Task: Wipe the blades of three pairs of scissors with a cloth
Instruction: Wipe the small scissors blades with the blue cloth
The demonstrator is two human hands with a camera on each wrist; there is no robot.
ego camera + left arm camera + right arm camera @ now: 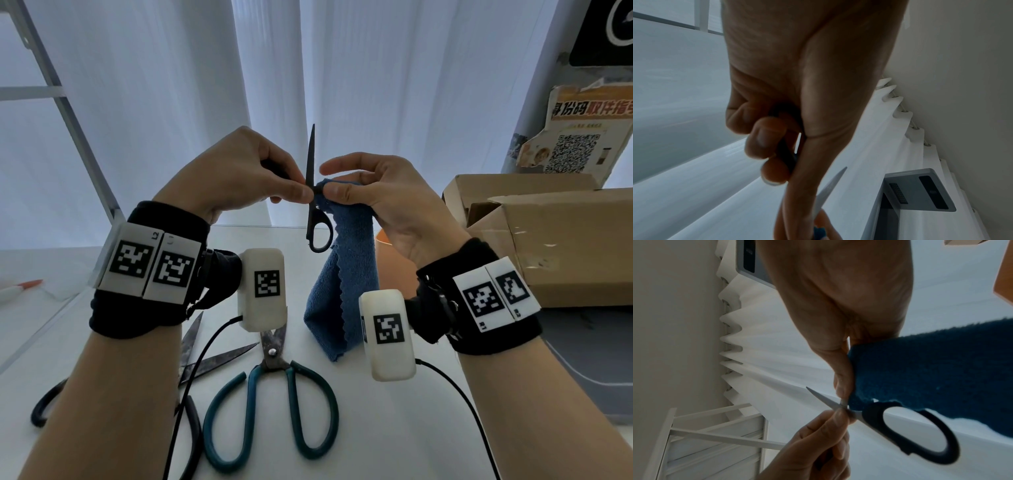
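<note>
Small black-handled scissors (319,229) are held upright above the white table (376,428), one blade (311,154) pointing up. My left hand (298,187) pinches them near the pivot and curls round a dark handle (786,152). My right hand (337,192) pinches a blue cloth (346,284) against the blade's base, and the cloth hangs down to the table. The right wrist view shows the blade (824,400), the handle loop (920,431) and the cloth (931,369). Teal-handled scissors (274,394) and open black-handled scissors (195,356) lie on the table below my wrists.
Cardboard boxes (548,240) stand at the right, with an orange object (394,260) in front of them. A pen (20,287) lies at the far left. White curtains (171,102) hang behind. Black cables (472,404) trail from both wrists.
</note>
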